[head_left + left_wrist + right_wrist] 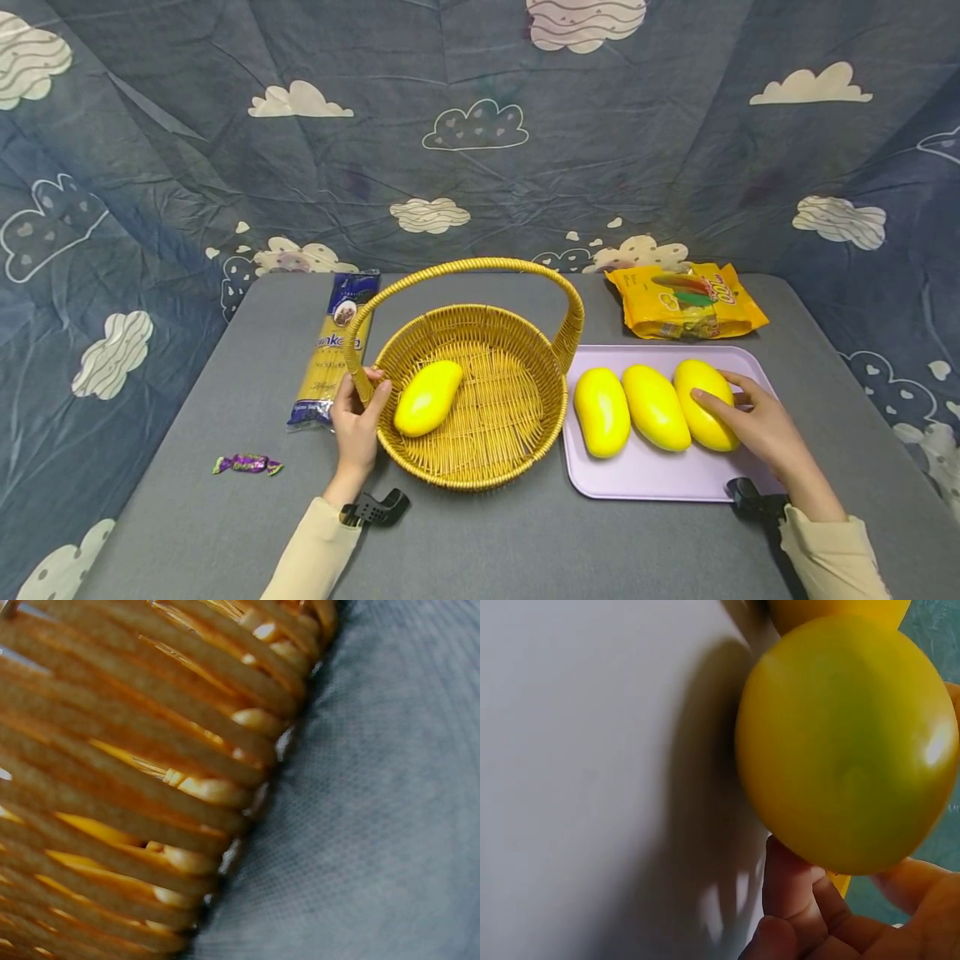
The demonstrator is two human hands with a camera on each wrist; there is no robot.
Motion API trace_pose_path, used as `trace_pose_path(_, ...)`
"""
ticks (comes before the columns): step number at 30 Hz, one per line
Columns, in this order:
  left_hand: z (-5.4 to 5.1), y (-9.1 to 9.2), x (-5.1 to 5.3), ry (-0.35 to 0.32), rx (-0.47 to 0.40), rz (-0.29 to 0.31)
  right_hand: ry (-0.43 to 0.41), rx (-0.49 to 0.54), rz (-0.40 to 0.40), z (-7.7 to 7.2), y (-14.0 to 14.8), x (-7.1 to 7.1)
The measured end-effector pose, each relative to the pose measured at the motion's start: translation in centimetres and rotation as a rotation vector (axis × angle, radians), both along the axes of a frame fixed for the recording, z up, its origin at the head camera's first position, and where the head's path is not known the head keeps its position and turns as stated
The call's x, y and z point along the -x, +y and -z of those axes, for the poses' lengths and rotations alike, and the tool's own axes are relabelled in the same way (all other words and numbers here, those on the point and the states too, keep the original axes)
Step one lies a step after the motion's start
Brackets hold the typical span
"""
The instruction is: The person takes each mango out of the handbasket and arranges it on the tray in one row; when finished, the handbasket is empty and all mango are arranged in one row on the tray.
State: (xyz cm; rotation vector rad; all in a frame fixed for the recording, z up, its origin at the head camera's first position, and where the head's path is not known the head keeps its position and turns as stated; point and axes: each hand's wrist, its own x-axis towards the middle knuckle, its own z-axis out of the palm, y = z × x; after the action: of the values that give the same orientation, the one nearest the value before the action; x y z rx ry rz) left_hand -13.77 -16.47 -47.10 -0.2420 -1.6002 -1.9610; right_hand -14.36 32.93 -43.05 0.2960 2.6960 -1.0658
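Observation:
A golden wicker basket (480, 481) with a tall arched handle stands mid-table, holding one yellow mango (429, 398). My left hand (358, 423) grips the basket at the left foot of its handle; the left wrist view shows only the woven side (150, 765) close up. On a lilac tray (645, 483) lie three more mangoes: a left one (602, 412), a middle one (656, 407) and a right one (703, 400). Around the right mango my right hand (761, 421) curls its thumb and fingers. In the right wrist view this mango (847, 750) partly covers the fingers.
Behind the basket's left side lies a pack of spaghetti (322, 362). A purple wrapped candy (247, 464) is at the front left. Beyond the tray sits a yellow-orange packet (686, 302). A cloud-patterned cloth (480, 192) hangs behind the grey table (480, 550).

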Motion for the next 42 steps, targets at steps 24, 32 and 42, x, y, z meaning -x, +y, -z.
trace_pose_path(24,0.2,-0.1,-0.1,-0.005,0.001,-0.013,-0.063,-0.02,-0.103,-0.7,0.3,-0.3)
trace_pose_path(32,0.1,0.0,-0.1,-0.022,0.018,-0.012,-0.025,-0.118,-0.097,-1.0,0.7,-0.5)
trace_pose_path(42,0.0,0.0,0.0,-0.003,0.018,-0.012,0.259,-0.211,-0.038,-0.8,-0.6,-1.8)
